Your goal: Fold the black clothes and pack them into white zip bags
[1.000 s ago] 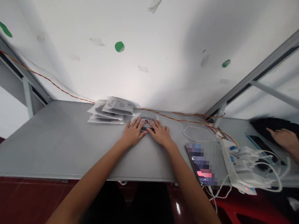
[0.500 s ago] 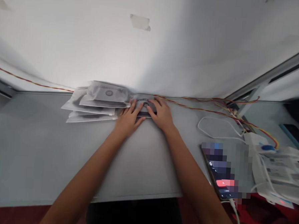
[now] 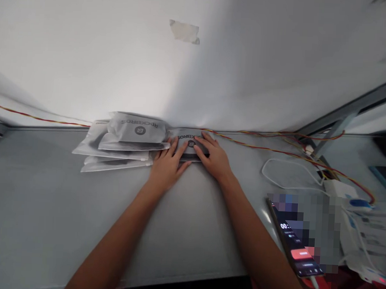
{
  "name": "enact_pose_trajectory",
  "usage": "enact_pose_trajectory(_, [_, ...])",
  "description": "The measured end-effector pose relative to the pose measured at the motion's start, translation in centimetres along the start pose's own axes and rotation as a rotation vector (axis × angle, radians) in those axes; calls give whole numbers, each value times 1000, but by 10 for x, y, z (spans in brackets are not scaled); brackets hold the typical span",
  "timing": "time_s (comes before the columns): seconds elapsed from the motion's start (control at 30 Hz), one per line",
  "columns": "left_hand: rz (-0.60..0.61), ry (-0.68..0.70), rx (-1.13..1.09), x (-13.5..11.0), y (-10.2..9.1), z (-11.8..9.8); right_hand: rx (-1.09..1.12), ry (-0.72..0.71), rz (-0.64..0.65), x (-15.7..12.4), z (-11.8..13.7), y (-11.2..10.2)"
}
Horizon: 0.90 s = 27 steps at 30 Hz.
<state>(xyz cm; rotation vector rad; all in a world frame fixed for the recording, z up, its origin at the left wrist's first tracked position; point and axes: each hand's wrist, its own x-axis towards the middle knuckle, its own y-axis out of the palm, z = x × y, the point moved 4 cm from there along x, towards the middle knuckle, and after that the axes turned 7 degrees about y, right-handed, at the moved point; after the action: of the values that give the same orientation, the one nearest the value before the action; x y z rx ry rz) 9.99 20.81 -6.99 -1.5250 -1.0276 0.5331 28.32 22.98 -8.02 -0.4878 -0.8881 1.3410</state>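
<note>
A frosted zip bag (image 3: 190,151) printed with ROCKBROS lies flat on the grey table against the white wall. Both hands rest on it from either side. My left hand (image 3: 168,164) is open, its fingers spread over the bag's left end and close by the pile of similar bags. My right hand (image 3: 215,157) lies open with fingers spread across the bag's right part. To the left, several frosted bags are piled up; the top bag (image 3: 138,131) shows the same upside-down print, with dark contents visible in those below.
Red and yellow twisted wires (image 3: 260,146) run along the wall. At the right are a looped white cable (image 3: 277,183), a lit phone (image 3: 296,240) on a charging cord, and a white power strip (image 3: 344,230). A metal frame post (image 3: 334,132) stands behind them.
The camera view has tilted a little, so the scene sits slightly lower. Both hands stay spread on the same bag, and the pile has not visibly moved on the table.
</note>
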Motion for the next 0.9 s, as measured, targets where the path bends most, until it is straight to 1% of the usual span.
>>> enact_pose_trajectory(0.3, [59,-9,69,-1,-1,-4,37,24,4,0,-3,3])
enact_pose_trajectory(0.5, [8,-28,133,-6,-5,-13,27,24,7,1,2,2])
enact_pose_trajectory(0.67, [-17,-17,72,-6,-2,-12,4,28,6,2,4,0])
enact_pose_trajectory(0.9, [49,10,40,-4,-1,-9,1,15,6,2,3,1])
